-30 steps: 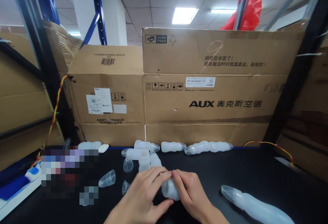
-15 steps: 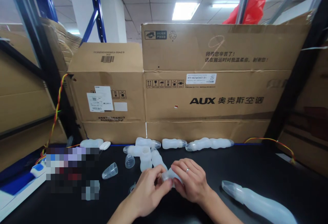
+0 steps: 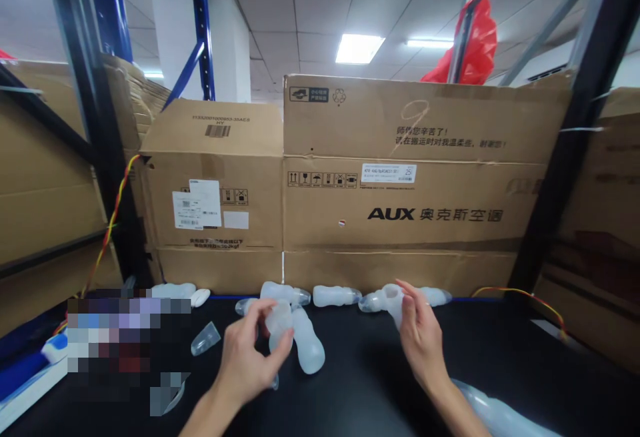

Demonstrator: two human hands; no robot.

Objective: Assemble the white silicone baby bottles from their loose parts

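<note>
My left hand [image 3: 253,347] curls thumb and fingers around a translucent screw collar [image 3: 279,317], which overlaps the standing bottle behind it, so the border between them is hard to see. Further right, my right hand [image 3: 423,330] grips a milky, wavy-sided bottle [image 3: 393,298] by its side, tilted with its uncapped mouth showing. Between the hands lies another milky bottle [image 3: 309,343], touching neither. A clear conical cap [image 3: 205,339] rests to the left of my left hand. Part of a small clear piece [image 3: 275,381] shows below my left thumb.
Along the cardboard panel [image 3: 400,233] at the back lie several bottles with clear caps, one of them a capped bottle [image 3: 336,295]. A large translucent bottle [image 3: 495,407] lies at the front right. Blurred items and a white-edged tray [image 3: 35,380] occupy the left.
My hands were together on one bottle and are now apart. The right hand has carried the bottle right and back; the left has moved left with the collar. The view has tilted up slightly.
</note>
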